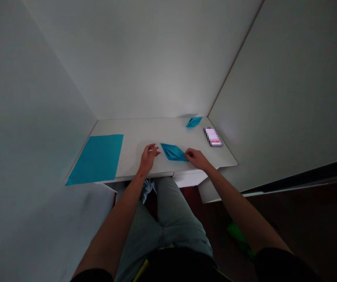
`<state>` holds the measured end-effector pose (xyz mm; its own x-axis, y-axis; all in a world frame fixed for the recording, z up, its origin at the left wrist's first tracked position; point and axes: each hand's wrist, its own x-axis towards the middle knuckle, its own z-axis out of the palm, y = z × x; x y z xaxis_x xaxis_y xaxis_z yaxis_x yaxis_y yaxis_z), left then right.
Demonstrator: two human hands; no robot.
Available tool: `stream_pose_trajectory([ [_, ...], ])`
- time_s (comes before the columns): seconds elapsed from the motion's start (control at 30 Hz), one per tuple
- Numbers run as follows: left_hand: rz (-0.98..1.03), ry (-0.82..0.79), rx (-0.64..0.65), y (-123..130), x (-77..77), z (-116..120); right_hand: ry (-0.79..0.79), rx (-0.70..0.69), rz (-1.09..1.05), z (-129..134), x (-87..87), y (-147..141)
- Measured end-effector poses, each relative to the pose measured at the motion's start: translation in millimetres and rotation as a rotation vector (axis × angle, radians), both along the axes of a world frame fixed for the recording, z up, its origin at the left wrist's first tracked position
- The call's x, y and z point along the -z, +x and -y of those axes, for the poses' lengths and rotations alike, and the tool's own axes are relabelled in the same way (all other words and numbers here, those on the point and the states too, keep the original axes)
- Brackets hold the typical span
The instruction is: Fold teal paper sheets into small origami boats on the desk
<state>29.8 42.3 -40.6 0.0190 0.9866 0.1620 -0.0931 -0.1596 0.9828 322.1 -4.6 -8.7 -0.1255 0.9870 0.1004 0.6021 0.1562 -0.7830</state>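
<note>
A folded blue paper boat lies near the front of the white desk, its pointed ends to the left and right. My right hand pinches its right tip between thumb and fingers. Just left of the boat, my left hand hovers with fingers apart, holding nothing and not touching the paper. A second blue paper boat rests at the back right of the desk, close to the wall.
At the left, a large blue paper sheet reaches over the front edge of the white desk. A phone with a lit, blurred screen lies at the right. Walls enclose the desk at the back and sides. Below is a drawer.
</note>
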Motion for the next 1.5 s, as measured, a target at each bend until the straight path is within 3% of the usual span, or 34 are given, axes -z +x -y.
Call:
stream_pose_trajectory([
  [0.2,-0.054,0.007,0.036,0,-1.5,2,-0.174,0.521,-0.331,-22,7.7,33],
  [0.33,-0.068,0.002,0.043,1,-2.5,3,-0.184,0.653,-0.367,-55,5.4,50],
  [0.5,-0.105,0.005,0.042,2,-2.5,4,-0.192,0.622,-0.366,-95,-1.4,54],
  [0.6,-0.124,0.01,0.041,1,-2.9,4,-0.198,0.606,-0.322,-102,1.5,51],
  [0.8,-0.125,0.017,0.052,2,-2.0,2,-0.088,0.534,-0.212,-68,16.5,30],
  [0.97,-0.18,0.039,0.022,4,-4.3,8,0.096,0.305,0.026,-36,30.1,10],
  [1.03,-0.292,0.118,-0.002,-10,-8.8,12,0.117,0.258,0.082,-32,33.3,9],
  [1.1,-0.462,0.227,-0.054,-41,-14.8,17,0.114,0.259,0.093,-32,34.8,10],
  [1.2,-0.717,0.307,-0.211,-113,-22.8,23,0.102,0.266,0.115,-37,34.7,12],
  [1.33,-0.998,0.17,-0.478,-203,-22.7,30,0.087,0.292,0.151,-40,32.7,10],
  [1.4,-1.095,0.05,-0.481,-219,-17.5,34,0.082,0.303,0.162,-39,31.5,9],
  [1.5,-1.172,-0.036,-0.363,-195,-6.7,40,0.076,0.306,0.17,-38,29.8,8],
])
